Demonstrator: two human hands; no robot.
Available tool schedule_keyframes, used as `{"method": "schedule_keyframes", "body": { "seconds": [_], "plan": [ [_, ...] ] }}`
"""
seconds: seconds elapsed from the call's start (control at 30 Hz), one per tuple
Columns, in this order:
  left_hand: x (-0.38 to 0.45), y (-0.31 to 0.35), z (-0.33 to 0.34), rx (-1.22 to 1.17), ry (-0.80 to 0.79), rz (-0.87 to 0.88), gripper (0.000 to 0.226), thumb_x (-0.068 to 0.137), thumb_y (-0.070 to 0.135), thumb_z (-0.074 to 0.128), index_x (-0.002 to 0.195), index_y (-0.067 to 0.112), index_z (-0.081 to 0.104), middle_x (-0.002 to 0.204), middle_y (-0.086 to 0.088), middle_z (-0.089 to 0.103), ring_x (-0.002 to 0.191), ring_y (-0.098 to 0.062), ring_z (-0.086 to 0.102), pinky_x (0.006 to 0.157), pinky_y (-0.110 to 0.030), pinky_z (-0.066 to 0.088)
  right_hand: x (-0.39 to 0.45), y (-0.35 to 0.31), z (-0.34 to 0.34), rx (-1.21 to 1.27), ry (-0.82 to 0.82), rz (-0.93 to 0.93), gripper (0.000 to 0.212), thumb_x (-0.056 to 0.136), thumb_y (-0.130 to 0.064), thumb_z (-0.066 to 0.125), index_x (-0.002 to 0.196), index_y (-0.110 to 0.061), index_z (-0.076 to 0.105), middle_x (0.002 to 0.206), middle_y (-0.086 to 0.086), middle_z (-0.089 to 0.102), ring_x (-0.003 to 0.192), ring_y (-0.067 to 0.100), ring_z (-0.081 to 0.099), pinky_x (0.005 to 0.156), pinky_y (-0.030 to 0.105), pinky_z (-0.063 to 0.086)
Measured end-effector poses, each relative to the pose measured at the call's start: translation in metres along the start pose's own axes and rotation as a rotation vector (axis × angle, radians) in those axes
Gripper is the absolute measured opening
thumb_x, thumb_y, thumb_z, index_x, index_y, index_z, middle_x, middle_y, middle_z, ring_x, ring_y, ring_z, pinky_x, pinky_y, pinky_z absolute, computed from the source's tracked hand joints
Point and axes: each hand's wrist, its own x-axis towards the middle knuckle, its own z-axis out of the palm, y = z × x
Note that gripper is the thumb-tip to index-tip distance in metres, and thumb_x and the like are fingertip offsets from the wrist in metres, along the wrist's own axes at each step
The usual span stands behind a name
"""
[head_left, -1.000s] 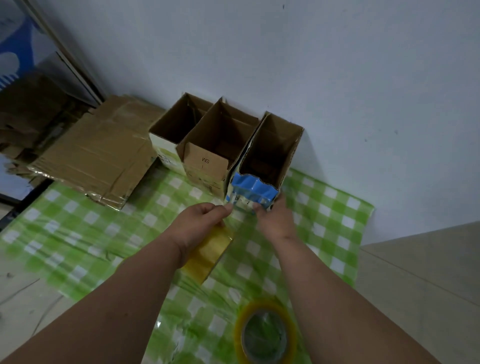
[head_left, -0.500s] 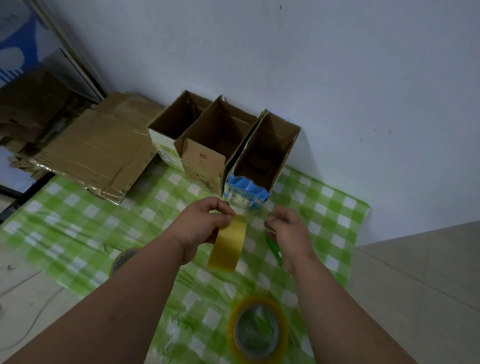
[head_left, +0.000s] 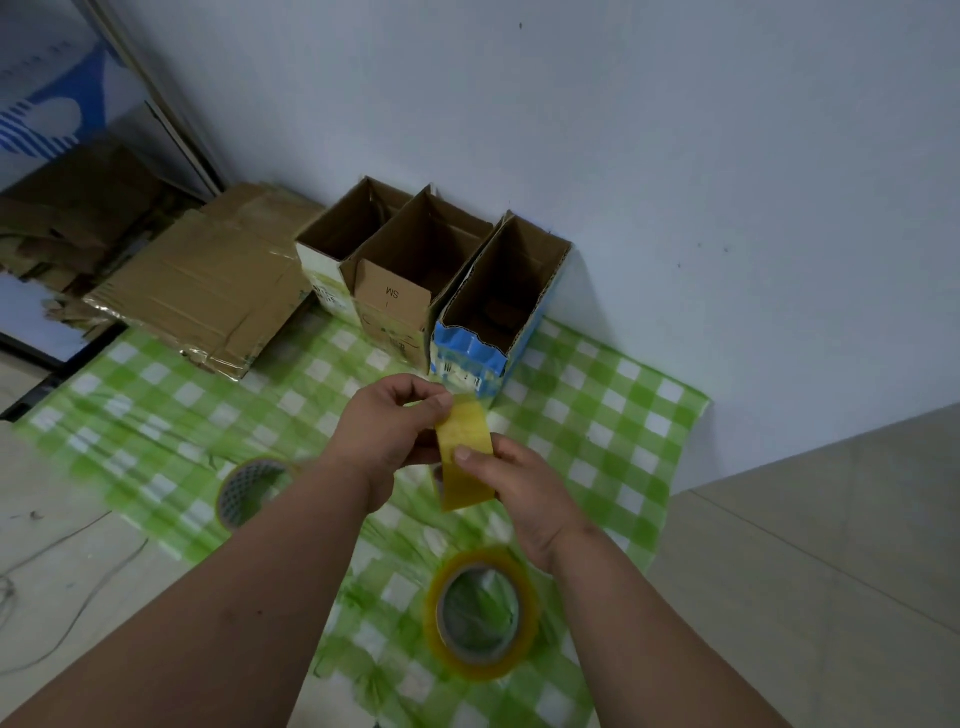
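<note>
A short strip of yellow tape (head_left: 464, 453) hangs between my two hands above the green checked cloth (head_left: 613, 415). My left hand (head_left: 387, 434) pinches its top end with thumb and fingers. My right hand (head_left: 514, 486) pinches the strip lower down on its right side. Just beyond the hands stand three open cardboard boxes against the wall: a blue-fronted one (head_left: 498, 306), a brown one marked SM (head_left: 415, 270) and a white-sided one (head_left: 345, 228).
A yellow tape roll (head_left: 480, 613) lies on the cloth near my right forearm, and another roll (head_left: 249, 486) lies to the left. Flattened cardboard (head_left: 208, 291) lies at the back left. A pale wall rises behind the boxes; tiled floor lies to the right.
My right hand left the blue box's front and came back to take hold of the tape strip. My left hand raised the strip toward the middle.
</note>
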Motion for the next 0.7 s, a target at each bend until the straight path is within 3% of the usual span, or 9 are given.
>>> {"method": "schedule_keyframes", "body": {
  "seconds": [0.2,0.43,0.57,0.7],
  "plan": [
    [-0.022,0.001,-0.001,-0.011,0.075,0.049,0.009,0.09,0.006,0.067,0.094,-0.001,0.067,0.07,-0.005,0.071,0.053,-0.016,0.067,0.047,-0.024,0.052,-0.015,-0.008,0.001,-0.105,-0.07,-0.027,0.024,0.092,-0.033,0.065,0.109,-0.018,0.071,0.103,0.004,0.075,0.1,0.021,0.069,0.081,0.026,0.049],
    [-0.034,0.006,-0.036,-0.046,0.194,0.093,0.01,0.092,0.009,0.067,0.096,0.002,0.069,0.073,-0.006,0.069,0.053,-0.012,0.066,0.048,-0.023,0.052,-0.01,-0.017,0.028,-0.145,-0.128,-0.054,0.037,0.073,-0.053,0.066,0.094,-0.023,0.073,0.093,-0.008,0.073,0.091,0.009,0.064,0.083,0.028,0.048],
    [-0.017,0.015,-0.069,-0.004,0.171,0.115,0.006,0.091,0.013,0.068,0.094,0.009,0.072,0.081,-0.006,0.073,0.063,-0.017,0.069,0.055,-0.026,0.055,0.007,-0.023,0.058,-0.173,-0.121,-0.091,0.017,0.085,-0.046,0.067,0.091,-0.03,0.071,0.085,-0.016,0.071,0.08,-0.003,0.064,0.074,0.021,0.045],
    [0.008,0.019,-0.102,0.155,0.121,0.148,0.006,0.089,0.017,0.071,0.088,0.022,0.075,0.088,0.003,0.075,0.065,-0.017,0.068,0.051,-0.021,0.05,0.032,-0.023,0.101,-0.093,0.036,-0.085,0.03,0.084,-0.049,0.067,0.11,-0.038,0.055,0.103,-0.006,0.067,0.095,0.011,0.064,0.076,0.027,0.047]
  ]
}}
